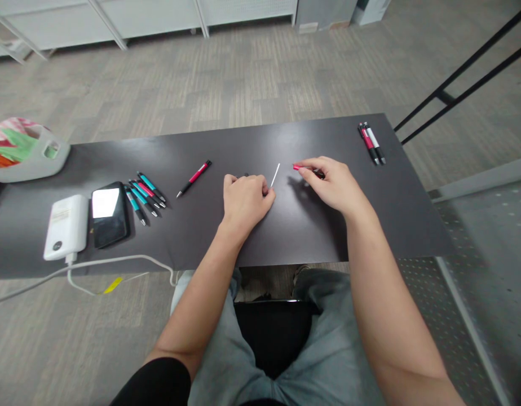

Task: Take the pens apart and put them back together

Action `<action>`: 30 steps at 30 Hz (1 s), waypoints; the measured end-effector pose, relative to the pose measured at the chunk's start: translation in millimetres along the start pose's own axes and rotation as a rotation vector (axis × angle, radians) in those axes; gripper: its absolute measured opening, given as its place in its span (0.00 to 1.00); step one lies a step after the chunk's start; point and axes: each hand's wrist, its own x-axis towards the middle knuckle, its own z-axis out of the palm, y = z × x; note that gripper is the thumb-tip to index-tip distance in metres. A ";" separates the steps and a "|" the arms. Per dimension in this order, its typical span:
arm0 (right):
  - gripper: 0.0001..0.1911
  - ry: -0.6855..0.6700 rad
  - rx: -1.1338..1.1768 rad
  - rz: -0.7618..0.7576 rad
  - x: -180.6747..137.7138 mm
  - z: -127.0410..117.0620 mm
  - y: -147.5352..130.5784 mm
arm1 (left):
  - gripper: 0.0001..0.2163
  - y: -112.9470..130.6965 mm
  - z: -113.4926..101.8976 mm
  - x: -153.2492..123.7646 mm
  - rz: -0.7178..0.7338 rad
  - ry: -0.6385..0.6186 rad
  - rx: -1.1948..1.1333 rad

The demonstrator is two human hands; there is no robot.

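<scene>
My left hand [247, 197] is closed above the middle of the table, its back toward me. From beside its thumb a thin white pen refill [276, 173] sticks out, slanting up to the right. A small dark tip [246, 175] shows past the fingers; the rest of it is hidden. To the right, my right hand [328, 180] pinches a red pen barrel [297, 167], whose end points left toward the refill. A dark part shows under that palm. Left of my left hand lies a red and black pen [194, 179].
Several teal and red pens [146, 194] lie beside a black device [110, 217] and a white power bank [66, 225] with a cable [129, 258]. At the far left stands a white basket [53, 152]. Two pens [371, 143] lie near the right table edge [416, 175].
</scene>
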 end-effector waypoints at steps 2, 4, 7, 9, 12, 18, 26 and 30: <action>0.12 -0.018 -0.004 -0.001 0.4 1.1 -1.3 | 0.14 0.9 4.3 -1.8 0.014 -0.011 0.024; 0.12 -0.049 0.009 0.026 0.3 1.7 -3.0 | 0.14 1.3 8.0 -3.9 0.034 0.004 0.036; 0.08 -0.079 0.021 0.039 0.1 1.5 -7.0 | 0.15 3.0 11.0 -5.7 0.040 0.022 0.032; 0.05 -0.082 0.016 0.025 0.5 1.2 -9.7 | 0.16 4.9 11.4 -5.3 0.026 0.009 0.027; 0.05 -0.068 -0.014 0.007 2.2 1.4 -12.2 | 0.16 7.6 10.9 -3.7 0.013 -0.007 0.019; 0.08 -0.050 -0.127 -0.006 5.1 -0.7 -15.7 | 0.19 5.6 0.6 0.1 -0.008 0.054 -0.073; 0.06 -0.051 -0.174 0.014 2.7 -7.5 -27.5 | 0.18 -33.9 -33.7 14.8 -0.225 0.300 -0.216; 0.06 0.016 -0.155 0.020 3.2 -5.3 -17.8 | 0.13 -61.2 -36.2 16.2 -0.304 0.353 -0.248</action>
